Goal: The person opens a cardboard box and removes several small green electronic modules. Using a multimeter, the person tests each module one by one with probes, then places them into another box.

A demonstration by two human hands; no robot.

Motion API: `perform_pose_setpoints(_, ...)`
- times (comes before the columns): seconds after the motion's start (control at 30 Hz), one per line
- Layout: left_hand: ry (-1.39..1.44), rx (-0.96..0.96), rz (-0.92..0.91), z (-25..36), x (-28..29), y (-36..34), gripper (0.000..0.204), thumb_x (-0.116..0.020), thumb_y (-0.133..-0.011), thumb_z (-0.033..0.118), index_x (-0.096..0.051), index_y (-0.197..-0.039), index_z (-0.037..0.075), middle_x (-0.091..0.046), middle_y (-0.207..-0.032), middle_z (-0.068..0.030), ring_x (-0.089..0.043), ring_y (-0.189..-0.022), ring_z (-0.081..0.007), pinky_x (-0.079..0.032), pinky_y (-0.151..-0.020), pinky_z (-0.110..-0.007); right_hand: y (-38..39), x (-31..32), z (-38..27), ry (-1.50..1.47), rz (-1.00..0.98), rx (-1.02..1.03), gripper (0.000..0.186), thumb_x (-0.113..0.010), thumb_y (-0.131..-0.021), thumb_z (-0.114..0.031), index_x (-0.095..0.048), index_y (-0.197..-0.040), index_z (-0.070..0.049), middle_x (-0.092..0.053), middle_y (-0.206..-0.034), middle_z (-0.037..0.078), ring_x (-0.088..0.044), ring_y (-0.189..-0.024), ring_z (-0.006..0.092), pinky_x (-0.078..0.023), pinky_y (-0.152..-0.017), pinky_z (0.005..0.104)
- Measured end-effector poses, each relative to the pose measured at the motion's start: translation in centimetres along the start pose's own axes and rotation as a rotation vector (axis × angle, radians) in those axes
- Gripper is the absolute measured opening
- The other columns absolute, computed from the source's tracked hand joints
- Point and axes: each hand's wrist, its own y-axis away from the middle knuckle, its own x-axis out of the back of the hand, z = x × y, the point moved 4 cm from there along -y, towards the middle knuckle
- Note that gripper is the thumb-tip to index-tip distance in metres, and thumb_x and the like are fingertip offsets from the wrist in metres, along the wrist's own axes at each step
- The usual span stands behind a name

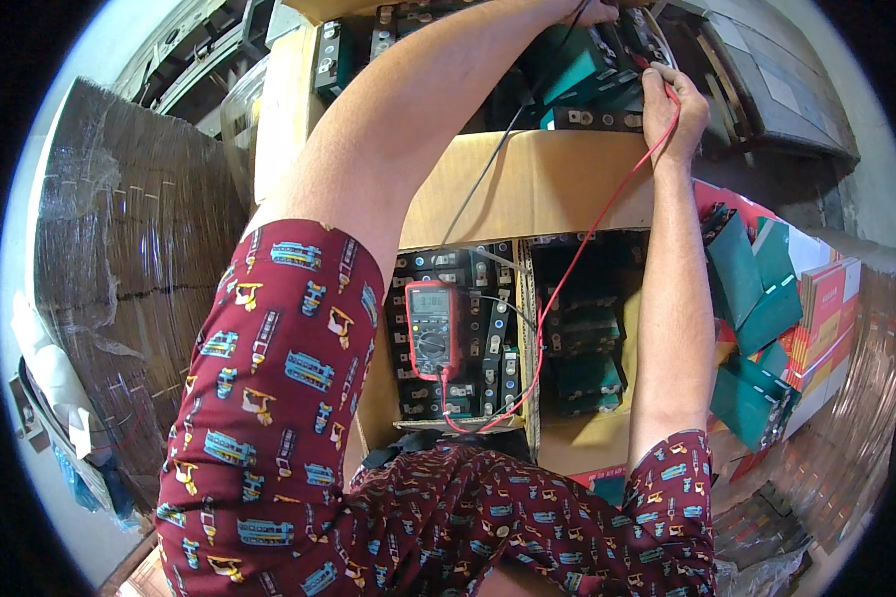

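Observation:
Both of my arms reach far forward over an open cardboard box (pixel 528 184) of green battery cells (pixel 575 72) with black tops and metal terminals. At the top edge, my left hand (pixel 595 12), partly cut off, is closed around the end of a black test lead (pixel 485 177). My right hand (pixel 677 111) pinches a red test probe (pixel 644 64) over cells at the box's right side; its tip is hard to make out. The red lead (pixel 607 211) loops back to a red-and-grey multimeter (pixel 431 333), display lit, lying on cells in a nearer box.
A cardboard divider (pixel 530 358) splits the nearer box, with more cells (pixel 587 348) right of it. Loose green cells (pixel 757 274) lie beside red-and-white cartons (pixel 821 308) at right. Wrapped stacked cardboard (pixel 134 249) stands left. A grey metal case (pixel 782 85) sits at far right.

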Motion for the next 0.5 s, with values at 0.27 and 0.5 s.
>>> perform_pose_setpoints(0.27,-0.066,-0.106,-0.026,1.3,4.2,3.8,0.032,-0.071,-0.092,0.025,-0.076,-0.115,0.003,-0.075,-0.115,-0.023,-0.071,-0.111,-0.0358,-0.055,-0.099,-0.043,0.4,-1.7,-1.5,0.015,-0.096,-0.045,0.019,-0.071,-0.097,-0.015,-0.075,-0.102,0.003,-0.073,-0.082,0.015,-0.068,-0.078,0.0188,-0.054,-0.073,0.0362)
perform_pose_setpoints(0.5,-0.069,0.0,-0.018,4.5,9.3,6.2,0.034,-0.073,-0.09,0.025,-0.077,-0.113,0.0,-0.077,-0.105,-0.0225,-0.074,-0.101,-0.0344,-0.058,-0.091,-0.041,0.6,-0.7,-2.3,-0.092,0.019,-0.053,0.016,-0.074,-0.092,-0.013,-0.078,-0.105,-0.006,-0.077,-0.09,0.019,-0.076,-0.084,0.0343,-0.059,-0.078,0.0406)
